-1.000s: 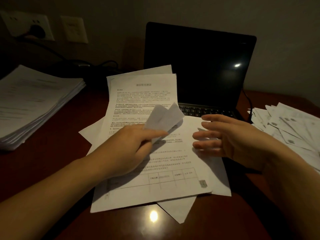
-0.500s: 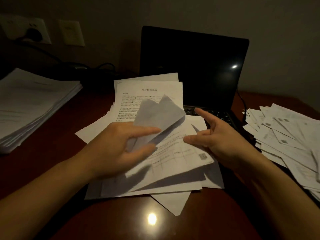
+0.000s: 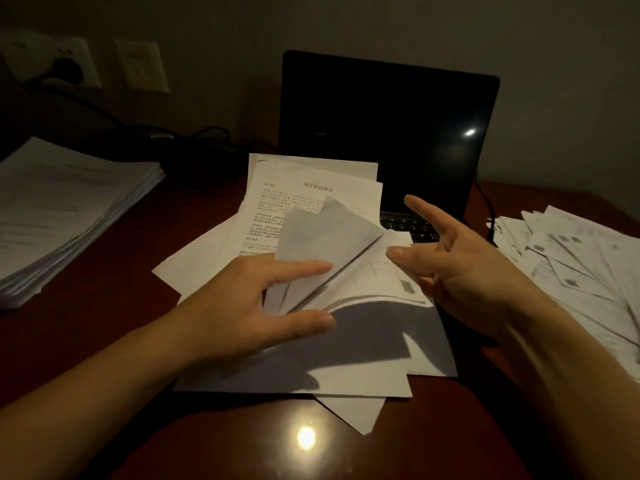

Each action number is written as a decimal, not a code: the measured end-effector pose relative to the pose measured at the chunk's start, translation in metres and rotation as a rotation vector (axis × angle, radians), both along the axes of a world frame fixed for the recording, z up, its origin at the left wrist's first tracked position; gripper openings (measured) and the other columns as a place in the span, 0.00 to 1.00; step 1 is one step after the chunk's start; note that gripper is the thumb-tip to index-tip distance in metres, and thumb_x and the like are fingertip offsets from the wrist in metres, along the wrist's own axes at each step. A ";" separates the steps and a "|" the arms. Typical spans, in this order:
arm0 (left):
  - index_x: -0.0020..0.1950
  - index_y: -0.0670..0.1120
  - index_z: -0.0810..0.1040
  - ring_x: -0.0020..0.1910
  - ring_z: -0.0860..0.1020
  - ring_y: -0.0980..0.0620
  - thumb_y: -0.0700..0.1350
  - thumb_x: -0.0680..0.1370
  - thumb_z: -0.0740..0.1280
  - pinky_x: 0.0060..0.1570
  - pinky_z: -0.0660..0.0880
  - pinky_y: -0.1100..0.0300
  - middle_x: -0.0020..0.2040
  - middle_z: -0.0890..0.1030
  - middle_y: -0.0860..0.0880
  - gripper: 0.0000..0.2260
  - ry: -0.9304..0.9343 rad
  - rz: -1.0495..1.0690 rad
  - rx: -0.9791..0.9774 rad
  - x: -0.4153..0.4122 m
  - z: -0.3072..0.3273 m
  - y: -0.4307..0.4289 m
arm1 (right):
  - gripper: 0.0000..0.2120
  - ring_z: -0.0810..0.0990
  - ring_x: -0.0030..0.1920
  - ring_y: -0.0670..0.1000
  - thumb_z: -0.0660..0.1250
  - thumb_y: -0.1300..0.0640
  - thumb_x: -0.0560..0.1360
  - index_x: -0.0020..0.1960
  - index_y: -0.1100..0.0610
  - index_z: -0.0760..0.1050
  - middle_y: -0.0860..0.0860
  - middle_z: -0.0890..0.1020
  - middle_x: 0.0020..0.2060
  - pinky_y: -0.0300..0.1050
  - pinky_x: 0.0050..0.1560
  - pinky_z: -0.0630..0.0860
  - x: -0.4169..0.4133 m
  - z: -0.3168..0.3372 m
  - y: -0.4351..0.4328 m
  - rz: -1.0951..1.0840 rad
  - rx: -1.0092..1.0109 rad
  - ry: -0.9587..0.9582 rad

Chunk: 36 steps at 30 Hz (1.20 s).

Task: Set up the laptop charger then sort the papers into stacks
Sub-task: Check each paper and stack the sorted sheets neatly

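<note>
A loose heap of printed sheets [image 3: 363,368] lies on the dark wooden desk in front of the open laptop [image 3: 381,126], covering part of its keyboard. My left hand [image 3: 242,306] pinches two small folded slips [image 3: 322,233] between forefinger and thumb, raised above the heap. The top printed sheet [image 3: 374,278] is lifted and curled, casting a shadow. My right hand [image 3: 453,268] pinches that sheet's right edge near its printed code, thumb on top and forefinger pointing up. A black charger plug [image 3: 67,69] sits in the wall socket, and a cable [image 3: 485,202] runs along the laptop's right side.
A tall, neat stack of sheets [image 3: 69,216] stands at the left edge of the desk. A spread pile of small slips [image 3: 571,271] lies at the right. Black cables [image 3: 194,136] run behind the papers along the wall. A lamp reflection [image 3: 306,438] shines on the near desk.
The top sheet's right side has risen off the heap and curled. My right hand went from hovering open to the sheet's edge. My left hand lifted the slips higher.
</note>
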<state>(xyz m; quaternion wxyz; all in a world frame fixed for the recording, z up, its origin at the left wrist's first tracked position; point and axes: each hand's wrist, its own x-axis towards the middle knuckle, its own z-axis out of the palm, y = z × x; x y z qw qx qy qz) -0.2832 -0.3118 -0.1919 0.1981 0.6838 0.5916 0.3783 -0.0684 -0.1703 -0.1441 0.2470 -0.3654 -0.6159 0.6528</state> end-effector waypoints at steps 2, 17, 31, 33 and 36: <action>0.65 0.68 0.72 0.62 0.68 0.76 0.75 0.66 0.64 0.46 0.72 0.79 0.60 0.71 0.74 0.29 -0.027 -0.004 -0.027 0.001 0.001 0.000 | 0.46 0.88 0.41 0.54 0.72 0.61 0.68 0.80 0.42 0.57 0.55 0.87 0.38 0.44 0.36 0.83 -0.006 -0.006 -0.007 -0.015 0.050 -0.013; 0.70 0.81 0.45 0.60 0.69 0.77 0.63 0.73 0.70 0.41 0.76 0.73 0.59 0.58 0.87 0.39 -0.147 -0.029 -0.030 0.022 0.010 -0.005 | 0.26 0.87 0.51 0.60 0.60 0.56 0.83 0.77 0.40 0.58 0.60 0.87 0.50 0.48 0.40 0.85 -0.012 -0.015 -0.012 -0.025 -0.131 0.216; 0.72 0.79 0.53 0.65 0.75 0.64 0.51 0.72 0.75 0.64 0.71 0.70 0.62 0.81 0.63 0.41 -0.272 -0.105 -0.157 0.021 0.007 -0.008 | 0.14 0.87 0.50 0.59 0.64 0.68 0.78 0.63 0.62 0.77 0.60 0.86 0.52 0.50 0.40 0.85 -0.005 -0.028 0.005 0.010 -0.335 0.035; 0.74 0.75 0.55 0.64 0.77 0.62 0.50 0.73 0.76 0.62 0.71 0.71 0.62 0.81 0.61 0.41 -0.267 -0.132 -0.172 0.016 0.006 -0.006 | 0.16 0.86 0.52 0.60 0.66 0.70 0.76 0.64 0.62 0.77 0.59 0.86 0.52 0.50 0.43 0.85 -0.006 -0.030 0.006 0.038 -0.257 -0.008; 0.76 0.70 0.59 0.65 0.76 0.63 0.57 0.74 0.73 0.59 0.71 0.73 0.65 0.79 0.62 0.35 -0.238 -0.141 -0.181 0.009 0.008 -0.003 | 0.20 0.87 0.50 0.58 0.68 0.70 0.75 0.65 0.58 0.76 0.57 0.86 0.52 0.48 0.41 0.85 -0.004 -0.026 0.006 0.092 -0.128 -0.089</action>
